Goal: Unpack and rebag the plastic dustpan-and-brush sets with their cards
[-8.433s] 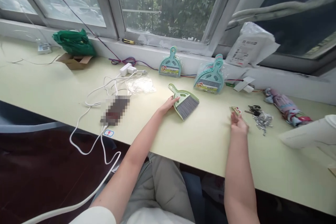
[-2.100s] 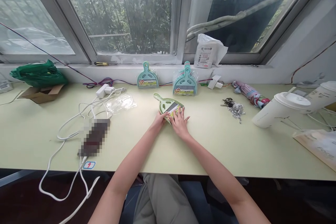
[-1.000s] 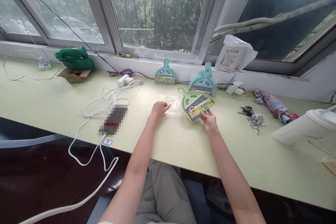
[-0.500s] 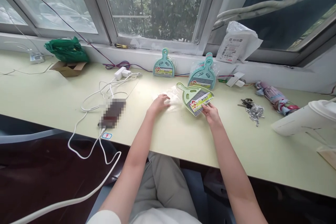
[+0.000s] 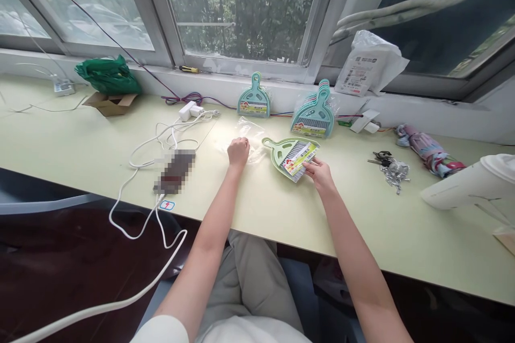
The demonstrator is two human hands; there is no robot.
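Observation:
My right hand (image 5: 318, 173) grips the lower right edge of a green dustpan (image 5: 281, 154), which has a small grey-bristled brush and a printed label (image 5: 300, 157) across it. The dustpan's handle points up and left. My left hand (image 5: 238, 152) is closed on a clear plastic bag (image 5: 251, 129) that lies left of the dustpan. Behind, a blue-green dustpan set (image 5: 254, 97) stands against the wall, and several similar sets (image 5: 313, 112) stand stacked to its right.
At the left lie a phone (image 5: 176, 171), white cables, a charger (image 5: 189, 111) and a cardboard box (image 5: 109, 103) with a green bag. At the right are keys (image 5: 391, 167), a folded umbrella (image 5: 428, 151) and a white cup (image 5: 466, 182). A white package (image 5: 358, 71) leans by the window.
My left hand has closed on the clear bag, whose film now stands up higher. My right hand has brought the green dustpan left, closer to the bag. The view has shifted slightly.

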